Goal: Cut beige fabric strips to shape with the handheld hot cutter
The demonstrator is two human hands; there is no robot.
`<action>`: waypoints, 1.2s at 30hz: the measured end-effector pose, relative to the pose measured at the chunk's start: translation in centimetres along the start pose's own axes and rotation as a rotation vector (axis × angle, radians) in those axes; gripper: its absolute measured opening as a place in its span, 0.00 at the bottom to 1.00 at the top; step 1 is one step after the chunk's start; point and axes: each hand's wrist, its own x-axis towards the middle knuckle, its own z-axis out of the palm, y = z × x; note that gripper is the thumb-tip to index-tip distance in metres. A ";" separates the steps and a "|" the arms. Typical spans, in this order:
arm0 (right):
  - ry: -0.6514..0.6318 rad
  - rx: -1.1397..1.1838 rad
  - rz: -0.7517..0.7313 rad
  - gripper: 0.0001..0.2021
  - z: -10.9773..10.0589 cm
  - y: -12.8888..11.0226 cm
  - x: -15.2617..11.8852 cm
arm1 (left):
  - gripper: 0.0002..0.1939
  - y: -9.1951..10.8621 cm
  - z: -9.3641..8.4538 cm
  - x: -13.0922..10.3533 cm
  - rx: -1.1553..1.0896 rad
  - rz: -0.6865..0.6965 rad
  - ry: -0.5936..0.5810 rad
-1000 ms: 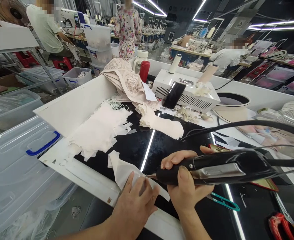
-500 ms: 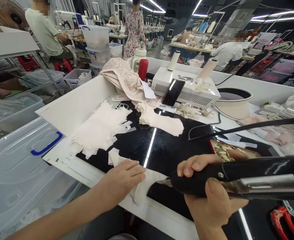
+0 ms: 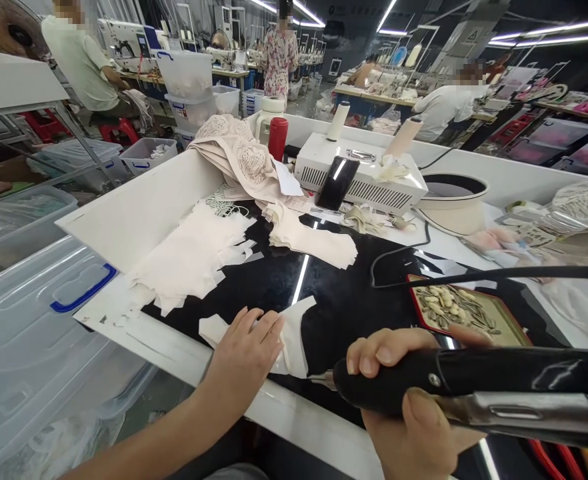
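Head view is showing the left hand (image 3: 244, 360) lying flat, fingers (image 3: 267, 327) extended, pressing pale cloth (image 3: 295, 333) onto the bench (image 3: 319, 427) near its front edge, while the right hand (image 3: 414, 430) is clamping a black tool (image 3: 379, 387), whose tip (image 3: 325, 379) probably needs guiding steadily, clear of those fingers.

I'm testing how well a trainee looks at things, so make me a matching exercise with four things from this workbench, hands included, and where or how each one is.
Things:
1. Left hand
2. Right hand
3. Phone
4. Seeds

Places and states:
A. In a red-rimmed tray
B. Resting on pale cloth
C. In front of a vented white box
D. Wrapped around a black handheld tool

Pairs: 1-B, 2-D, 3-C, 4-A
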 end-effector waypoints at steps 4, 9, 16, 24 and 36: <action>-0.007 0.030 -0.025 0.24 -0.1 0.6 0.1 | 0.17 0.1 -0.1 -0.1 0.001 -0.009 -0.004; -0.024 0.020 -0.013 0.24 -0.3 0.9 -0.2 | 0.17 0.5 -0.1 -0.1 0.012 -0.028 -0.003; -0.025 -0.002 -0.009 0.23 -0.1 0.7 -0.2 | 0.17 0.4 -0.9 -1.1 0.099 -0.065 0.001; -0.042 -0.030 -0.012 0.22 0.0 0.7 -0.2 | 0.15 0.3 -3.2 -0.8 0.018 -0.011 0.080; -0.041 -0.041 0.008 0.22 0.2 0.6 -0.4 | 0.11 1.0 -2.5 0.4 -0.361 0.401 0.053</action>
